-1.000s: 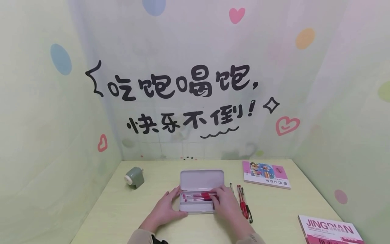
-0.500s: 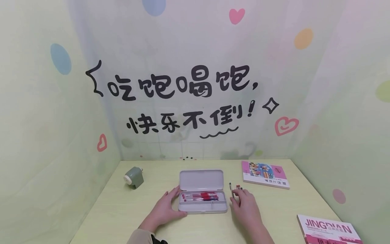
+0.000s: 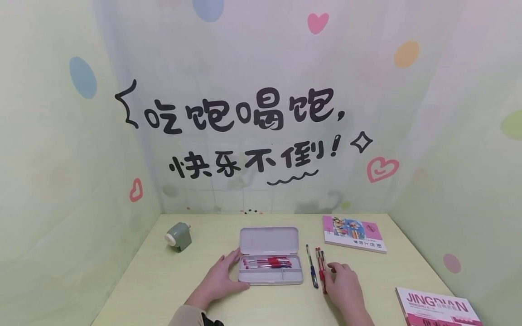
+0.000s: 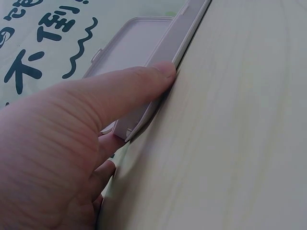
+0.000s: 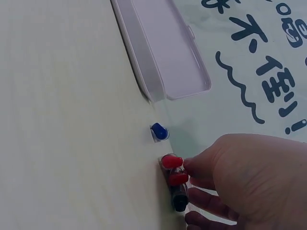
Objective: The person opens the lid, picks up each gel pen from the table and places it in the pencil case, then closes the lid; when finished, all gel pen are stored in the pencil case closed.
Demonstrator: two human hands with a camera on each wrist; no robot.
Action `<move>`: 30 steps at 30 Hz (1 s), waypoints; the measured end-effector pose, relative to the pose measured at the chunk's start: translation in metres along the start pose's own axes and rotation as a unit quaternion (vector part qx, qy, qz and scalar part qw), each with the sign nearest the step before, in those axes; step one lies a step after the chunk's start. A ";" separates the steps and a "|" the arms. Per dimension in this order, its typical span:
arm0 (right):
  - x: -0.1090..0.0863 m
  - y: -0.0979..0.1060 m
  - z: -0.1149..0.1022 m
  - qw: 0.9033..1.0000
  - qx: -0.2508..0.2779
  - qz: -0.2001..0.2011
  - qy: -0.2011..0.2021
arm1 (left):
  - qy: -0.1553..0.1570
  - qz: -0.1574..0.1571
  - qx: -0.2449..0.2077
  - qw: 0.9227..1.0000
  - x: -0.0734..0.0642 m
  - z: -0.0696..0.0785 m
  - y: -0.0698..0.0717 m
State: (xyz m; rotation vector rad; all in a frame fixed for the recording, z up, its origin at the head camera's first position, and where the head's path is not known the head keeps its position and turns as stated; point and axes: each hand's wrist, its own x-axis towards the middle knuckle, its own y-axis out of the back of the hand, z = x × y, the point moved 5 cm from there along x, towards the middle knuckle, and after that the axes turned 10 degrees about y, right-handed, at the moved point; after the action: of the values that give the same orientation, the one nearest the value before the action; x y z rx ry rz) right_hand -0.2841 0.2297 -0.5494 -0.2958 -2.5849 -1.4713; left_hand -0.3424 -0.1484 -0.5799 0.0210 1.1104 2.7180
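Note:
An open pale lilac pencil case (image 3: 269,241) lies on the table, lid tipped back. Red and blue gel pens (image 3: 272,262) fill its rear compartment. My left hand (image 3: 220,278) holds its left end, with the thumb (image 4: 160,72) along the front wall and fingers round the corner. Right of the case lies a blue pen (image 3: 312,268). Beside it are two red pens (image 3: 320,267) and a black pen (image 5: 180,202), side by side. My right hand (image 3: 345,286) is bent over this row, thumb and fingertips right at the pens; I cannot tell whether it pinches one.
A grey-green pencil sharpener (image 3: 178,236) stands at the table's back left. At the back right lies a pink and white book (image 3: 355,233). Another pink book (image 3: 438,308) lies at the front right. Printed fabric walls (image 3: 261,54) close off the back and both sides.
My right hand has come away from the pens in the case and moved right to the loose pens, uncovering the blue one. My left hand has stayed on the case.

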 end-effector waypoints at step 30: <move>0.000 0.000 0.010 0.999 -0.015 -0.024 -0.042 | -0.011 0.003 0.002 1.000 -0.004 0.002 0.002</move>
State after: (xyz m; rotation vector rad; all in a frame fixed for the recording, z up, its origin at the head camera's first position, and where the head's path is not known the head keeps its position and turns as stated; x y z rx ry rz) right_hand -0.2846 0.2381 -0.5543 -0.3068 -2.6559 -1.5467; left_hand -0.3390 -0.1486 -0.5769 0.0550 1.1111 2.7139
